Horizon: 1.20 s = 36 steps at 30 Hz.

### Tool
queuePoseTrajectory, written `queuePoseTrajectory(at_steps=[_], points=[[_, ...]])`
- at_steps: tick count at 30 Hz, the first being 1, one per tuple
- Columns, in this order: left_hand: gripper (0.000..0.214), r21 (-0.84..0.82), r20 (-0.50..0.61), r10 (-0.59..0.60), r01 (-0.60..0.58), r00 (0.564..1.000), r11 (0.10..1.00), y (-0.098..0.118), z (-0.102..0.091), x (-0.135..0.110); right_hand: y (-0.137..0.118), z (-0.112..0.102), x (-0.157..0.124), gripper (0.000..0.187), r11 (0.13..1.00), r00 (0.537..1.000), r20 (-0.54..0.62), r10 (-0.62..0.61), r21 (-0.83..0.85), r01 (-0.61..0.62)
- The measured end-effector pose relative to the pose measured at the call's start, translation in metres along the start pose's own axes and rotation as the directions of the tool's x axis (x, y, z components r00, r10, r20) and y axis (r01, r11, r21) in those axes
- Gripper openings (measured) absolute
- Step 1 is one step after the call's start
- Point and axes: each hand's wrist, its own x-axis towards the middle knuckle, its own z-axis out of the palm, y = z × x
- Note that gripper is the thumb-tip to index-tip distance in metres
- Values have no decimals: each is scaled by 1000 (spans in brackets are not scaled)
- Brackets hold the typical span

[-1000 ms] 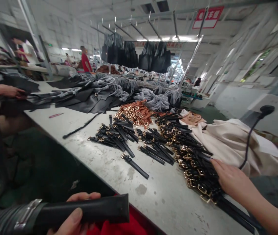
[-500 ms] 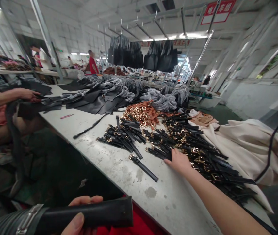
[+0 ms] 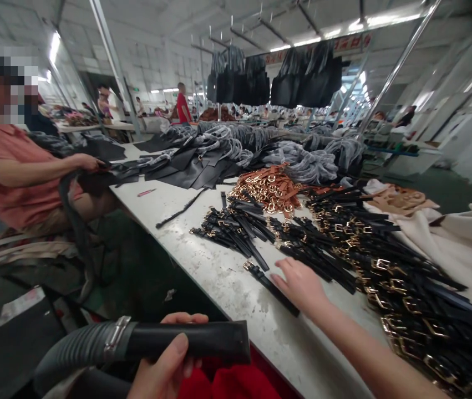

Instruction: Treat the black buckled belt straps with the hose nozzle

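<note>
My left hand (image 3: 163, 366) is wrapped round the black tube end of a hose (image 3: 219, 342). A metal clamp (image 3: 116, 337) joins this tube to a ribbed grey section, and the tube's mouth points right, beside the table edge. Over the table, my right hand (image 3: 301, 284) has its fingers apart, close beside a single black buckled strap (image 3: 271, 288); whether it touches the strap I cannot tell. Behind it lie a small pile of black buckled straps (image 3: 236, 227) and a larger heap (image 3: 397, 288) of the same, with gold-coloured buckles, stretching to the right.
Brown straps with gold rings (image 3: 271, 188) are heaped farther back on the white table (image 3: 223, 277). Black bag pieces (image 3: 194, 169) with wrapped handles lie beyond. Cream fabric (image 3: 464, 238) drapes at right. A person in a salmon shirt (image 3: 15, 172) sits at left, handling black material.
My right hand has moved off the black strap heap to the single strap. The view has turned left, so things appear farther right. My left hand still holds the hose.
</note>
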Motion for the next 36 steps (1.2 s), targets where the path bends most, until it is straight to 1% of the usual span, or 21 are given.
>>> queuePoseTrajectory(at_steps=[2,3,5,8,10,12,14,17,23,26,32,36], points=[[43,15,-3,-5,5,1000,1000,0,1,1,-29,5,1,26,997,999,42,8,79,-11],[43,17,-8,3,-3,1000,1000,0,0,0,-39,9,1,25,993,998,53,28,117,-34],[42,12,-35,28,-28,999,1000,2,-1,-1,-49,17,-3,23,975,997,62,51,211,-63],[40,12,-73,68,-67,995,998,6,-4,-2,-48,28,-21,24,921,999,44,-14,389,-4],[38,17,-70,103,-102,992,995,7,-5,0,-45,31,-37,26,883,999,11,-44,469,34],[37,23,-32,125,-124,992,992,5,-5,4,-44,30,-49,26,852,999,-4,-35,522,32],[37,30,16,126,-126,992,992,3,-5,9,-44,28,-56,24,827,999,-2,-32,561,27],[37,47,70,114,-117,991,992,0,-4,15,-46,24,-56,22,804,999,-5,-45,593,39],[34,56,102,157,-163,982,985,1,0,20,-46,21,-56,27,784,997,-20,-77,616,73],[34,63,115,163,-171,980,983,-1,7,22,-45,22,-57,24,776,995,-24,-92,625,87],[32,101,174,179,-199,968,975,-8,18,29,-47,22,-57,23,773,997,-43,-58,630,72],[31,127,190,195,-221,962,967,-9,27,31,-47,22,-58,23,774,998,-55,-36,630,63]])
